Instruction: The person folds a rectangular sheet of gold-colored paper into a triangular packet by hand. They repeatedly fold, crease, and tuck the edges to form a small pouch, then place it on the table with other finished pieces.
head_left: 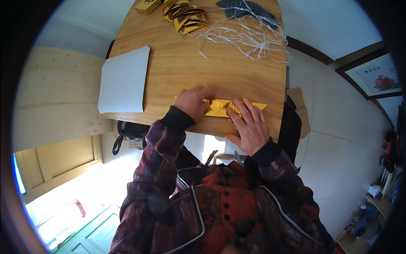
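Note:
A strip of shiny gold paper (219, 107), folded with pointed ends and creases across its middle, lies flat near the front edge of the wooden table (177, 67). My left hand (194, 101) is curled over the strip's left part, its fingers bent and pressing the paper. Across the right part lies my right hand (250, 126), its fingers stretched out flat on the gold paper and its thumb out toward the table edge. The left fingertips are partly hidden, and the strip's covered portions do not show.
At the table's left is a stack of white paper (124, 80). Folded gold paper pieces (185, 17) are heaped at the far side. Tangled white plastic strings (249, 38) lie at the far right by a dark grey cloth-like piece (249, 12). A black bag (132, 131) sits below the left edge.

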Tool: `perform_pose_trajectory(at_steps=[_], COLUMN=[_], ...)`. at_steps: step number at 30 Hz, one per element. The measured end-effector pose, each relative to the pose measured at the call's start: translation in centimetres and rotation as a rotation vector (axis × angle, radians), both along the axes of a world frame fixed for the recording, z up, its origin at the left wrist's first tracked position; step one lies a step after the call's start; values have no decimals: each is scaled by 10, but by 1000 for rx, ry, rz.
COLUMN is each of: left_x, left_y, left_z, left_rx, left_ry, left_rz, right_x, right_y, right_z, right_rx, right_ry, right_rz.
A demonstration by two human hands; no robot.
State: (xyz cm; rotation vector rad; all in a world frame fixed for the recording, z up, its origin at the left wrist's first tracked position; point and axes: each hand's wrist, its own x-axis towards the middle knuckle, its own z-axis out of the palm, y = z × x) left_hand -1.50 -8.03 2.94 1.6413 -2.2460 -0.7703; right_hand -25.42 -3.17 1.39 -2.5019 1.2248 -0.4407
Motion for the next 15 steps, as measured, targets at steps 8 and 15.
perform_pose_trajectory(at_steps=[8,15], left_x=[-12,-11], left_y=[19,58], left_z=[-1,-8], left_rx=[-384,-595], left_ry=[-193,-217], left_rz=[69,-10], right_x=[1,0], right_y=[1,1], right_z=[-3,-6], right_rx=[-36,-45], right_ry=[63,94], right_rz=[3,1])
